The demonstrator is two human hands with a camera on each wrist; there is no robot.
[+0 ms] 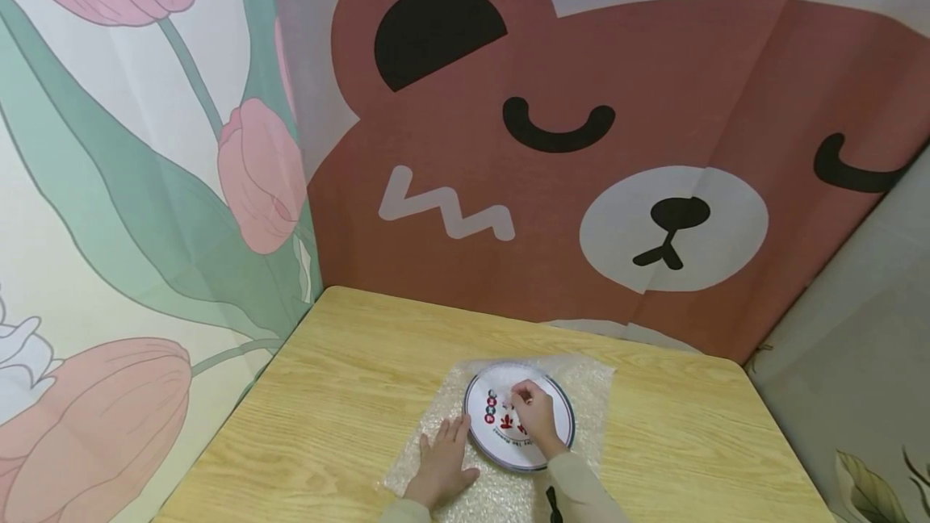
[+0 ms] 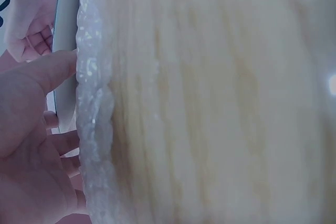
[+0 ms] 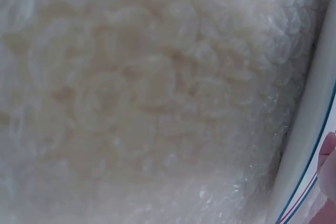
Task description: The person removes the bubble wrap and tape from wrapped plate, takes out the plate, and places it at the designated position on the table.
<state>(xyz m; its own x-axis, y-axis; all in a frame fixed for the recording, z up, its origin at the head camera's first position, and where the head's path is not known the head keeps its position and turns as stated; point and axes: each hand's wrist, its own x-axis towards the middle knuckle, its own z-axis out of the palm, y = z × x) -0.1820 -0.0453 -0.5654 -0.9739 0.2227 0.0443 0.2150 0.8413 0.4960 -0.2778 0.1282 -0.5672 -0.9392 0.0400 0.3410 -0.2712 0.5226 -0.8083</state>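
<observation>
A round white plate (image 1: 512,450) with a dark rim line, red print and small lettering lies on a sheet of bubble wrap (image 1: 592,394). Over the plate's upper middle, the right hand (image 1: 536,414) has its fingers bent and drawn together; whether something small is between the fingertips cannot be made out. My left hand (image 1: 445,462) rests on the bubble wrap at the plate's left edge, fingers spread and fairly straight, fingertips by the rim. The left wrist view shows the raised plate side (image 2: 65,14) beside the left hand's extended finger.
The bubble wrap lies on a wooden table (image 1: 349,394), reaching past the plate on all sides. A cloth with a printed bear (image 1: 450,281) hangs behind the table's far edge, and one with tulips (image 1: 145,184) hangs at the left.
</observation>
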